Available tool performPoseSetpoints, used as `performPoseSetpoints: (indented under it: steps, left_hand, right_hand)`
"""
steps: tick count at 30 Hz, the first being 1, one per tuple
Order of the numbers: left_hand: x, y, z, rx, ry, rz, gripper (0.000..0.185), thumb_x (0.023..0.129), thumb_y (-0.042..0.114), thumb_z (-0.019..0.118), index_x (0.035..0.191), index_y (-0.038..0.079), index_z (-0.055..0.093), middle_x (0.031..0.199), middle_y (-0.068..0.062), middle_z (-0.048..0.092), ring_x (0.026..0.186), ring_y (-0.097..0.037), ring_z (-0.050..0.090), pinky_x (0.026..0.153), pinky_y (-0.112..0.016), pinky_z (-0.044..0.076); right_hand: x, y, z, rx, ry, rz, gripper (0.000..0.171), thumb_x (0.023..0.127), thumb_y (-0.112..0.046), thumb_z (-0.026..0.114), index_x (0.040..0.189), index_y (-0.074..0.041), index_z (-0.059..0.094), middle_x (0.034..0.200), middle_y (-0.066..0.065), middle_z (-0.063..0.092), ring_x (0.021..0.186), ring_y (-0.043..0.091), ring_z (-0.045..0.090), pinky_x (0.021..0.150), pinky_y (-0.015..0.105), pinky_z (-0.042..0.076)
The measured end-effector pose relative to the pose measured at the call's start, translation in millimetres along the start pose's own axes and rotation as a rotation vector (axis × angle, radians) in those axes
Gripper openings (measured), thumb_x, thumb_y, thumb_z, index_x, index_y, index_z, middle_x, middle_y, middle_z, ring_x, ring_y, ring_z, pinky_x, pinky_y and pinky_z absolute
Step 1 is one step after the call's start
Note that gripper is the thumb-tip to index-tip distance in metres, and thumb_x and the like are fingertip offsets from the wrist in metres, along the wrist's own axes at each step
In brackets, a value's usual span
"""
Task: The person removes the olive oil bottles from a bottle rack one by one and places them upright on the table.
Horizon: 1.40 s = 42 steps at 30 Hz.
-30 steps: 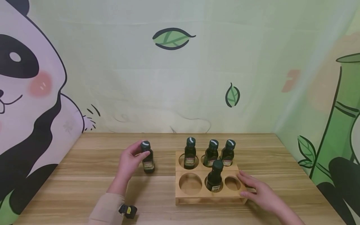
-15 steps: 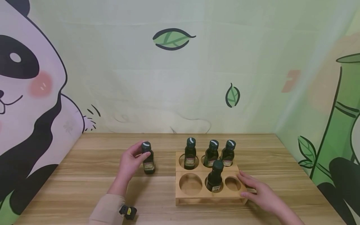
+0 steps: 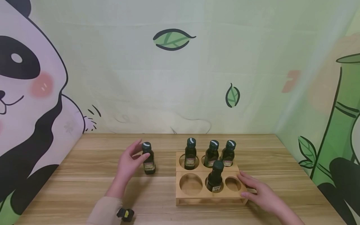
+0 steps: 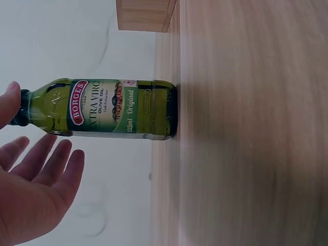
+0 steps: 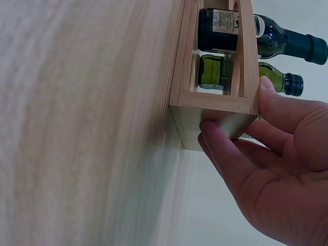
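All fingers [image 3: 137, 149] now off bottle [image 3: 148, 158]

Wooden table [image 3: 84, 175] before a panda-and-bamboo backdrop [image 3: 33, 93]. A wooden rack [image 3: 208, 195] with 6 round holes carries 4 dark green bottles: 3 in the far row [image 3: 211, 153] and 1 in the near middle hole [image 3: 216, 176]. A 5th bottle [image 3: 148, 158] stands upright on the table, left of the rack. The left hand [image 3: 127, 162], fingers spread, is just beside its cap. The right hand [image 3: 260, 193] rests against the rack's right end.
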<state>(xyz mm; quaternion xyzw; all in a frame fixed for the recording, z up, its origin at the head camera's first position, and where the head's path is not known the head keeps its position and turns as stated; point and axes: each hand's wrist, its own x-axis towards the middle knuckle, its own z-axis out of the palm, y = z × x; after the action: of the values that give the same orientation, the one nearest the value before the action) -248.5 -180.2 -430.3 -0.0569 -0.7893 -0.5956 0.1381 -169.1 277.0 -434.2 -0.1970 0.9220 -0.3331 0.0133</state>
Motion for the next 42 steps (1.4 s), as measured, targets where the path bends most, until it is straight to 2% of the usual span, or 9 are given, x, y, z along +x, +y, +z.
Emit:
performPoseSetpoints:
  steps: [5,13,20,23,28,31,37,42]
  left_hand:
    - [-6.8,4.9,-5.2,0.03,0.034,0.011,0.062,0.086,0.004,0.077,0.141,0.0,0.05,0.132,-0.023,0.059,0.121,-0.035,0.056,0.1,-0.05,0.046]
    - [-12.7,8.1,-12.2,0.06,0.024,0.019,0.062,0.086,0.006,0.078,0.141,0.0,0.05,0.133,-0.024,0.058,0.12,-0.036,0.057,0.1,-0.052,0.046]
    - [-20.9,12.0,-13.1,0.079,0.062,0.031,0.061,0.085,0.007,0.078,0.14,0.0,0.051,0.127,-0.021,0.062,0.114,-0.033,0.061,0.096,-0.049,0.049]
    - [-25.8,16.8,-11.1,0.079,0.097,0.039,0.059,0.084,0.006,0.079,0.137,0.002,0.054,0.121,-0.018,0.066,0.108,-0.029,0.064,0.093,-0.044,0.052]
    - [-34.6,27.6,-3.6,0.064,0.135,0.077,0.053,0.081,0.003,0.081,0.13,0.003,0.06,0.11,-0.014,0.07,0.097,-0.026,0.066,0.082,-0.026,0.055]
    - [-40.1,34.6,3.5,0.047,0.125,0.113,0.051,0.08,0.002,0.082,0.127,0.003,0.062,0.106,-0.013,0.071,0.093,-0.024,0.067,0.079,-0.024,0.056]
    - [-48.5,41.8,23.2,0.04,0.039,0.146,0.051,0.079,0.005,0.083,0.126,0.006,0.063,0.103,-0.009,0.071,0.094,-0.022,0.067,0.084,-0.035,0.056]
    - [-53.7,44.3,41.9,0.046,-0.028,0.16,0.052,0.08,0.008,0.083,0.127,0.006,0.061,0.105,-0.008,0.072,0.096,-0.021,0.068,0.087,-0.04,0.055]
  right_hand:
    - [0,0,0,-0.005,0.004,-0.006,0.061,0.09,-0.027,0.072,0.139,0.004,0.053,0.147,0.026,0.044,0.131,0.048,0.043,0.101,0.062,0.037]
    - [0,3,1,-0.005,0.008,-0.014,0.061,0.089,-0.028,0.072,0.138,0.004,0.053,0.147,0.026,0.043,0.131,0.049,0.043,0.101,0.063,0.037]
    - [0,5,2,-0.01,0.006,-0.025,0.061,0.09,-0.028,0.071,0.138,0.005,0.053,0.147,0.027,0.042,0.131,0.049,0.042,0.1,0.062,0.039]
    - [0,6,2,-0.003,0.004,-0.017,0.062,0.09,-0.029,0.071,0.139,0.004,0.053,0.147,0.026,0.042,0.131,0.049,0.042,0.101,0.062,0.037]
    - [1,6,1,0.001,0.008,-0.019,0.062,0.09,-0.028,0.071,0.139,0.005,0.052,0.148,0.026,0.041,0.131,0.049,0.042,0.102,0.063,0.036]
    - [1,6,1,-0.004,0.011,-0.031,0.062,0.09,-0.027,0.072,0.138,0.005,0.052,0.147,0.027,0.041,0.13,0.049,0.042,0.101,0.063,0.036]
    - [0,5,1,-0.001,0.004,-0.017,0.062,0.09,-0.028,0.071,0.139,0.005,0.052,0.148,0.027,0.04,0.131,0.049,0.041,0.102,0.063,0.035]
    - [0,4,1,-0.002,0.006,-0.015,0.062,0.09,-0.027,0.071,0.139,0.005,0.052,0.148,0.027,0.041,0.131,0.049,0.042,0.102,0.063,0.035]
